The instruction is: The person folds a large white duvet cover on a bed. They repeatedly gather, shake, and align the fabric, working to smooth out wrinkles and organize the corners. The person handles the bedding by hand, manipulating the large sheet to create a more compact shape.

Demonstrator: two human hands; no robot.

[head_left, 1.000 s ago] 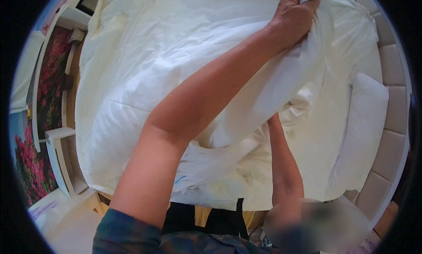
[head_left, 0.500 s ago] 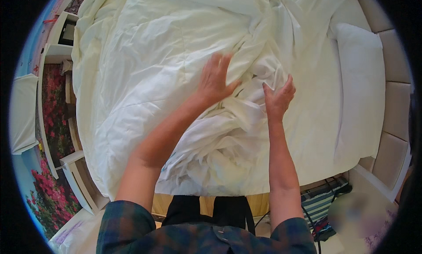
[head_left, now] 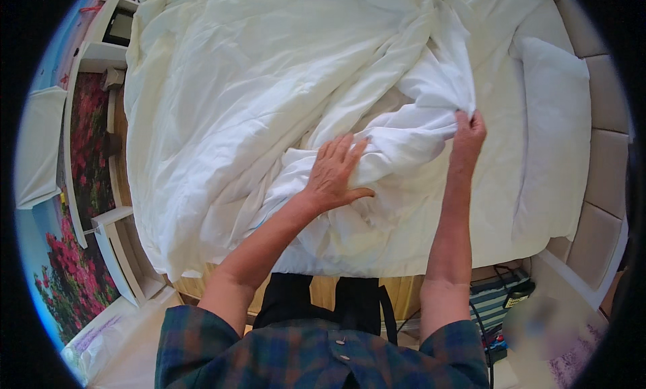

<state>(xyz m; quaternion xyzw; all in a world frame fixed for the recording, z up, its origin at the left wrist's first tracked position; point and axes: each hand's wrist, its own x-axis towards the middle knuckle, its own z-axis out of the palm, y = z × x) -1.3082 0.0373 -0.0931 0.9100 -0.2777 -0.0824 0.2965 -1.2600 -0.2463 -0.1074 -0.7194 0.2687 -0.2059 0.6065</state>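
Observation:
A large white quilt (head_left: 222, 120) lies rumpled across the bed, with deep folds running toward its middle. My left hand (head_left: 334, 174) rests flat on a bunched part of the white cloth, fingers stretched and thumb out to the right. To the right of it, my right hand (head_left: 469, 135) pinches a gathered edge of white cover cloth (head_left: 441, 86), pulling it taut into a peak. The cloth between my two hands is creased. Whether this cloth is the quilt's own cover or a separate layer, I cannot tell.
A white pillow (head_left: 555, 140) lies along the right side, against a padded beige headboard (head_left: 609, 160). At the left stand white shelves (head_left: 121, 244) before a flower-patterned wall. Striped cloth (head_left: 498, 298) and a black cable lie at lower right.
My right hand has moved right, drawing the white cloth out with it. My left hand has come down and nearer onto the bunched cloth. The folds between them have stretched out.

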